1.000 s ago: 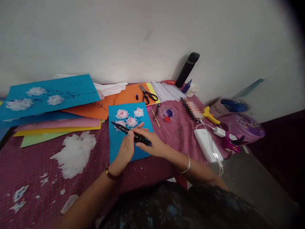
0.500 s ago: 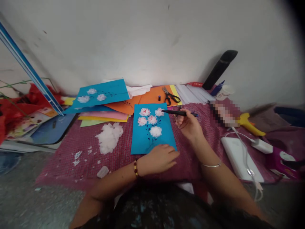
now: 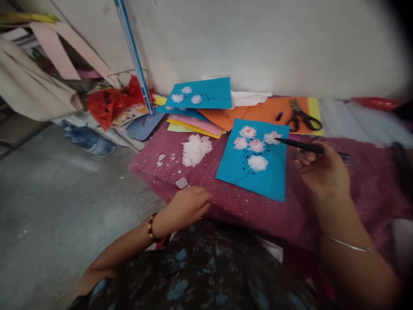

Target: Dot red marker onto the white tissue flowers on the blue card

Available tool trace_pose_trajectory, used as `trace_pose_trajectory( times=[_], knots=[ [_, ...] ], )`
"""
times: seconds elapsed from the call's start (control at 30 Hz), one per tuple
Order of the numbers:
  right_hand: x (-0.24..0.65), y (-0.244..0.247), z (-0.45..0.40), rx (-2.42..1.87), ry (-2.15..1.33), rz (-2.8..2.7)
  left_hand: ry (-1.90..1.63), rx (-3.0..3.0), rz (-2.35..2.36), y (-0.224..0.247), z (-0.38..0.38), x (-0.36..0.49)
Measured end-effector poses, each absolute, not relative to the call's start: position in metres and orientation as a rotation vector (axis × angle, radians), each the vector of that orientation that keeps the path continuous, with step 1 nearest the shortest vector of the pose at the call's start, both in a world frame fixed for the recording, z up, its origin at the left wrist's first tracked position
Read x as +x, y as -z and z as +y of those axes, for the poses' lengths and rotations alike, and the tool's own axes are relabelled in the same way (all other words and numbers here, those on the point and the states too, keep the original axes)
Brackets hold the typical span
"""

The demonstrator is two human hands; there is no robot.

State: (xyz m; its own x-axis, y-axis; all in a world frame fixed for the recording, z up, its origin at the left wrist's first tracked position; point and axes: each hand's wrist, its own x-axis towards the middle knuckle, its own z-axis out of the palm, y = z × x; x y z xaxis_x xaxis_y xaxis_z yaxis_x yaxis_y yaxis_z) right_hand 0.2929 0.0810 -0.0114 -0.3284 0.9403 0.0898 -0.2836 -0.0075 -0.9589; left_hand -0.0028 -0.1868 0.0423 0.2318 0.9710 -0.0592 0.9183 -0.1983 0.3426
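My right hand [image 3: 321,172] holds a black marker [image 3: 300,146], its tip at the right edge of a blue card [image 3: 254,165] with white cotton flowers and dark drawn stems. My left hand [image 3: 187,206] rests on the near edge of the maroon checked cloth [image 3: 206,176], left of the card, fingers loosely curled and holding nothing. A small white scrap [image 3: 181,183] lies just beyond it.
A pile of white cotton [image 3: 195,149] lies left of the card. Coloured paper sheets [image 3: 200,116] and a second blue flower card [image 3: 201,94] are stacked behind. Black scissors [image 3: 301,115] lie on orange paper. Red bags [image 3: 111,103] and clutter stand at the far left; grey floor [image 3: 64,193] spreads below.
My hands came apart: the right hand lifted the marker off the card to its right edge, the left hand drew back to the cloth's near edge. My view swung left.
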Motion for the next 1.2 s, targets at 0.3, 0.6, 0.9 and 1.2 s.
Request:
trace_pose_trajectory(
  times=[0.3, 0.6, 0.9, 1.2],
  knots=[
    [0.291, 0.019, 0.073, -0.696, -1.533, -1.345, -0.611, 1.644, 2.244, 0.002, -0.194, -0.084],
    [0.275, -0.002, 0.051, -0.655, -1.216, -1.317, -0.889, 1.736, 2.071, -0.027, -0.14, -0.082],
    [0.255, -0.054, -0.031, -0.458, -0.569, -2.201, -1.101, 0.931, 0.825, -0.046, -0.077, 0.077],
    [0.382, -0.051, 0.022, -1.121, -0.283, -2.043, -1.243, 0.364, 0.657, -0.043, -0.034, 0.055]
  ],
)
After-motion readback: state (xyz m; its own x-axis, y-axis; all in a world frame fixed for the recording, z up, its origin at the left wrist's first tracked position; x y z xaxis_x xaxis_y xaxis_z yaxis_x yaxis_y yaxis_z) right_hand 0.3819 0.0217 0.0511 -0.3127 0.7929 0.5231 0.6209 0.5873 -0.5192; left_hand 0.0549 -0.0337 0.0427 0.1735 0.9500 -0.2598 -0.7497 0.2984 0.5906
